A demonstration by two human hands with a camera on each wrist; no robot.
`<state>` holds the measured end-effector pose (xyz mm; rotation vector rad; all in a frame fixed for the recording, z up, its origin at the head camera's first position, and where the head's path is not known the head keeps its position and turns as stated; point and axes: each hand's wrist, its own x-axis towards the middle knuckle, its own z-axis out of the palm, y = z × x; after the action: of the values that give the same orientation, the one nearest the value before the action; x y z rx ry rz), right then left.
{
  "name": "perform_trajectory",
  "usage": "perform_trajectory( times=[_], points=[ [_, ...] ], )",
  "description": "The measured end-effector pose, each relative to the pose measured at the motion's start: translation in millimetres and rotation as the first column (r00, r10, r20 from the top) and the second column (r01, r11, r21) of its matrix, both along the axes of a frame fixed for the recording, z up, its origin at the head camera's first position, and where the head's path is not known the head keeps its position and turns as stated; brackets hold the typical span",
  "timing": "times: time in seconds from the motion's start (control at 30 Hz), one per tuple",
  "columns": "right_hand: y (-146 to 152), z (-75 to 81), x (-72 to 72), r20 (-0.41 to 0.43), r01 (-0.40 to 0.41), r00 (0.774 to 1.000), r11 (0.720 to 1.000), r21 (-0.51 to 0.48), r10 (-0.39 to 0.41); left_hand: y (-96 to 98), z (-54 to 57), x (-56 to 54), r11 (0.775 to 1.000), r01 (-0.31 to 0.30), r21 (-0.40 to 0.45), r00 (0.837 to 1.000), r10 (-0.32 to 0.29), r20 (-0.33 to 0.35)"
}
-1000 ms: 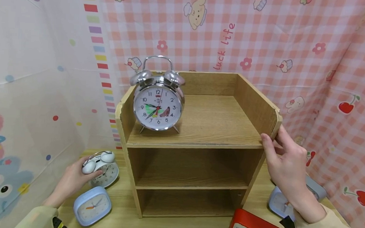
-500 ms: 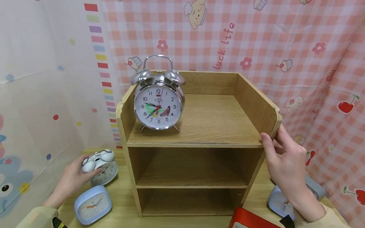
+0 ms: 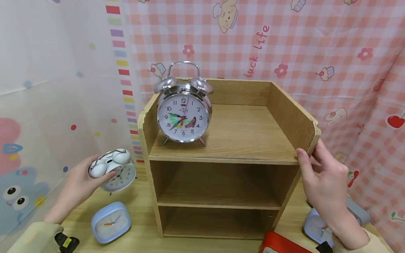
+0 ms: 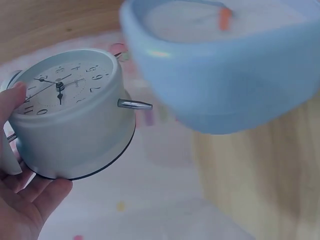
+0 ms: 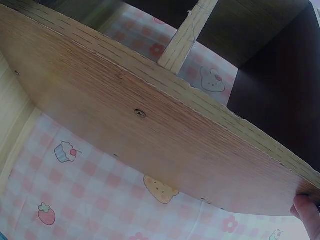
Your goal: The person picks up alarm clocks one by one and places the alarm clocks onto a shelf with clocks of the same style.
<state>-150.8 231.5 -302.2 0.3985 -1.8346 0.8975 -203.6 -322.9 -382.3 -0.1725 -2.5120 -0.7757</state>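
Observation:
In the head view my left hand (image 3: pixel 79 181) grips a white twin-bell alarm clock (image 3: pixel 123 176), tilted and held above the table at the left of the wooden shelf. The left wrist view shows the same white clock (image 4: pixel 75 130) between thumb and fingers, one metal foot sticking out. My right hand (image 3: pixel 327 181) holds the front right edge of the wooden shelf (image 3: pixel 221 160), thumb in front and fingers around the outer side. A silver twin-bell alarm clock (image 3: pixel 184 118) stands upright on the shelf's top level, at the left.
A light blue clock (image 3: pixel 111 222) sits on the table below my left hand. Near the front right lies a red clock (image 3: pixel 292 251). Behind my right forearm are a bluish clock (image 3: pixel 317 226) and a grey object (image 3: pixel 358 210), both partly hidden. Printed cloth (image 3: pixel 304 40) hangs around the table.
My left hand has raised the white alarm clock off the table. My right hand keeps its hold on the shelf. The head view has shifted slightly, moving the scene rightward.

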Motion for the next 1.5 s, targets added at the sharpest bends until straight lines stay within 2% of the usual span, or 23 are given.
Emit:
perform_trajectory(
  times=[0.2, 0.37, 0.53, 0.67, 0.97, 1.27, 1.5],
  points=[
    [5.6, 3.6, 2.2, -0.010, 0.004, 1.000, 1.000, -0.018, -0.004, 14.2, 28.4, 12.6, 1.000, 0.018, 0.015, 1.000, -0.018, 0.001],
    [5.4, 3.6, 2.6, 0.003, 0.004, 1.000, 1.000, -0.014, -0.004, 19.9, 45.2, 32.3, 1.000, 0.018, 0.020, 0.999, -0.017, -0.028],
    [2.6, 1.6, 0.7, 0.005, -0.008, 1.000, 1.000, -0.018, 0.008, 17.7, 54.0, 55.1, 0.998, 0.047, 0.034, 0.998, -0.045, -0.047],
    [0.6, 0.5, -1.1, 0.004, -0.022, 1.000, 1.000, -0.022, 0.022, 14.4, 60.6, 75.8, 0.999, 0.038, 0.037, 0.998, -0.036, -0.054],
    [-0.9, -1.3, -1.5, 0.006, -0.018, 1.000, 1.000, -0.016, 0.018, 4.5, 73.1, 107.8, 0.998, 0.010, 0.061, 0.987, -0.001, -0.158],
    [-0.7, -2.7, -1.7, 0.006, -0.023, 1.000, 1.000, -0.016, 0.023, 11.8, 91.7, 135.2, 0.979, 0.091, 0.180, 0.959, -0.038, -0.280],
    [-1.2, -1.0, -1.2, 0.003, -0.021, 1.000, 1.000, -0.017, 0.021, 20.8, 107.3, 142.0, 0.968, 0.190, 0.164, 0.938, -0.130, -0.322]
  ],
)
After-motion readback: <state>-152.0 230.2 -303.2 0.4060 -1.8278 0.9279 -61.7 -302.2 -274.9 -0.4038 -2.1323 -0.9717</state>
